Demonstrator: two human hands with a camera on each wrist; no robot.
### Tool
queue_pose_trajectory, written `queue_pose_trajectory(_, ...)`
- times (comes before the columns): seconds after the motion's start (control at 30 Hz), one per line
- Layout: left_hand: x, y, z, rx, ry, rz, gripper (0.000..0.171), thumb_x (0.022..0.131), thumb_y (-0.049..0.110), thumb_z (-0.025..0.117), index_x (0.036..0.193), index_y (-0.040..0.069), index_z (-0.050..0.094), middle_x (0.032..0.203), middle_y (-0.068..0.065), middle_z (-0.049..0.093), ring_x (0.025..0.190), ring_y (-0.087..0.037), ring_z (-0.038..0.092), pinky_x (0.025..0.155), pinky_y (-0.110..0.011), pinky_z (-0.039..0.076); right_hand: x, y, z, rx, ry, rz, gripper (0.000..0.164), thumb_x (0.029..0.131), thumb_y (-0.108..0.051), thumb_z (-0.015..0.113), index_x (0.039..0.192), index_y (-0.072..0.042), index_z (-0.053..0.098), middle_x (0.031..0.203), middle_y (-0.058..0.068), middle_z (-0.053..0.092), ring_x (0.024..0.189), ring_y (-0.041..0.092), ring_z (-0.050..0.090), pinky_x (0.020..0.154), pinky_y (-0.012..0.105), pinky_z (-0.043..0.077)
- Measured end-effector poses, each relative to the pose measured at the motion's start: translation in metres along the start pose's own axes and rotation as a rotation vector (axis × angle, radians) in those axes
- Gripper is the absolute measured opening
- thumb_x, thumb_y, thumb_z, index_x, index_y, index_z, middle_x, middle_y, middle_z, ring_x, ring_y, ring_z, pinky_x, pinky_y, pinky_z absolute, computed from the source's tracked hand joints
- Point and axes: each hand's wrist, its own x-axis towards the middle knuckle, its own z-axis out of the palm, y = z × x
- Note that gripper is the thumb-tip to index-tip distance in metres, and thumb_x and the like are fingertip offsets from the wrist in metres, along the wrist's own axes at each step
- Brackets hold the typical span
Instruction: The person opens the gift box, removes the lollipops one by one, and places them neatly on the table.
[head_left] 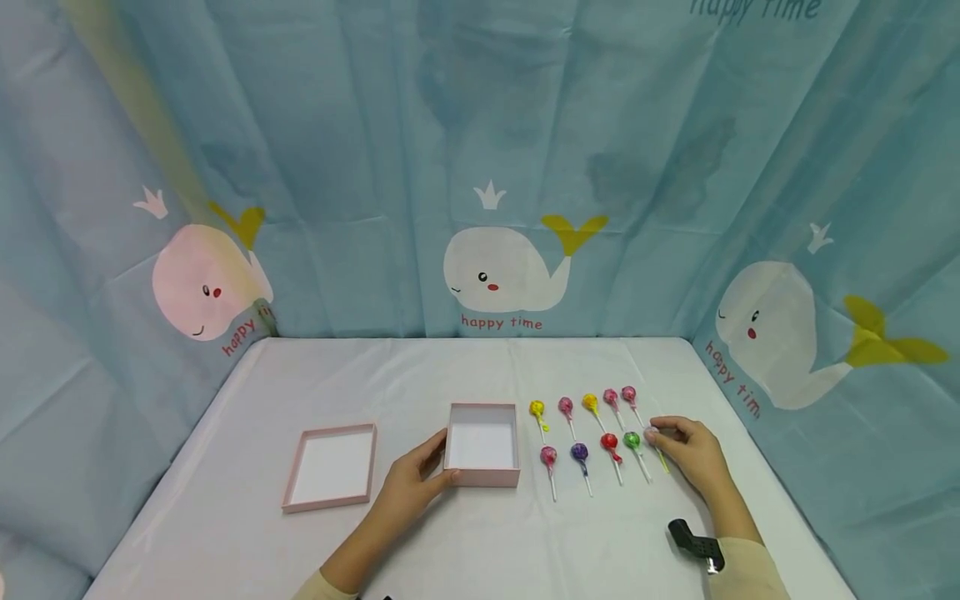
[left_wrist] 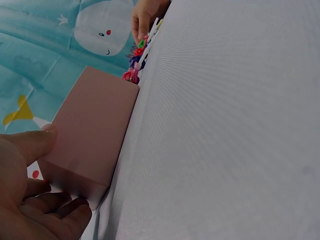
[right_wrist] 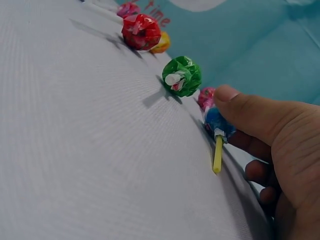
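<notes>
My left hand [head_left: 411, 486] grips a pink open-topped box [head_left: 487, 477] at its near left corner. In the left wrist view the thumb lies on one wall of the box [left_wrist: 95, 125] and the fingers curl against the adjoining wall. The inside of the box is white and holds nothing. Over at the right end of the lollipop rows, my right hand [head_left: 693, 457] pinches a blue-wrapped lollipop [right_wrist: 218, 122] with a yellow stick, between thumb and fingers at its head. Beside it lies a green lollipop [head_left: 632, 439] with a white stick.
Two rows of wrapped lollipops lie right of the box, among them a red one [head_left: 609, 442], a purple one [head_left: 580, 452] and a yellow one [head_left: 590, 402]. A pink-rimmed lid [head_left: 330, 505] lies at the left on the white-covered table [head_left: 525, 550]. Blue whale-print curtains [head_left: 360, 167] surround the table.
</notes>
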Motion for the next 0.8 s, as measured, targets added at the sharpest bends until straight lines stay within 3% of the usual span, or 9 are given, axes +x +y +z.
queue_pose_trajectory(0.13,-0.001,0.001,-0.002,0.002,0.004,0.007,0.081,0.089,0.031,0.081,0.157,0.009,0.041,0.160,-0.008,0.041,0.148,-0.028,0.040,0.117,-0.035,0.040,0.001,-0.001,0.001,0.019,0.005,-0.009,0.047,0.093,-0.052,0.072,0.124,-0.016,0.073,0.118,0.012,0.066,0.102,0.025,0.052,0.085,0.040,0.046)
queue_pose_trajectory(0.3,-0.002,0.002,-0.002,-0.008,0.009,-0.009,0.081,0.088,0.030,0.082,0.157,0.011,0.042,0.160,-0.006,0.042,0.148,-0.025,0.041,0.117,-0.033,0.040,0.000,-0.004,-0.001,0.045,0.012,-0.049,0.044,0.095,-0.047,0.072,0.125,-0.016,0.071,0.129,0.016,0.063,0.117,0.033,0.053,0.099,0.059,0.048)
queue_pose_trajectory(0.4,-0.002,0.002,-0.002,-0.010,0.010,-0.008,0.081,0.089,0.030,0.082,0.157,0.011,0.042,0.160,-0.006,0.043,0.147,-0.025,0.042,0.117,-0.033,0.041,-0.001,-0.008,-0.004,0.059,0.030,-0.069,0.042,0.096,-0.044,0.072,0.126,-0.016,0.070,0.128,0.017,0.063,0.119,0.034,0.052,0.103,0.063,0.046)
queue_pose_trajectory(0.5,-0.002,0.003,-0.003,-0.003,0.016,0.002,0.081,0.089,0.030,0.082,0.157,0.010,0.042,0.159,-0.008,0.044,0.147,-0.027,0.043,0.116,-0.033,0.042,-0.002,-0.013,-0.006,0.053,0.077,-0.082,0.039,0.097,-0.044,0.071,0.125,-0.016,0.071,0.124,0.015,0.064,0.116,0.029,0.053,0.100,0.055,0.048)
queue_pose_trajectory(0.67,-0.001,0.007,-0.006,-0.001,0.026,0.013,0.081,0.088,0.028,0.082,0.156,0.008,0.042,0.159,-0.011,0.044,0.145,-0.031,0.044,0.115,-0.034,0.042,-0.001,-0.022,-0.010,0.036,0.174,-0.141,0.030,0.098,-0.037,0.071,0.120,-0.016,0.074,0.120,0.009,0.069,0.108,0.019,0.054,0.087,0.031,0.044)
queue_pose_trajectory(0.8,0.000,0.011,-0.008,0.009,0.023,0.006,0.081,0.088,0.027,0.082,0.156,0.010,0.042,0.159,-0.012,0.044,0.145,-0.032,0.045,0.115,-0.035,0.042,-0.001,-0.034,-0.013,0.005,0.221,-0.213,0.024,0.098,-0.029,0.073,0.117,-0.015,0.075,0.119,0.008,0.071,0.107,0.018,0.054,0.085,0.030,0.044)
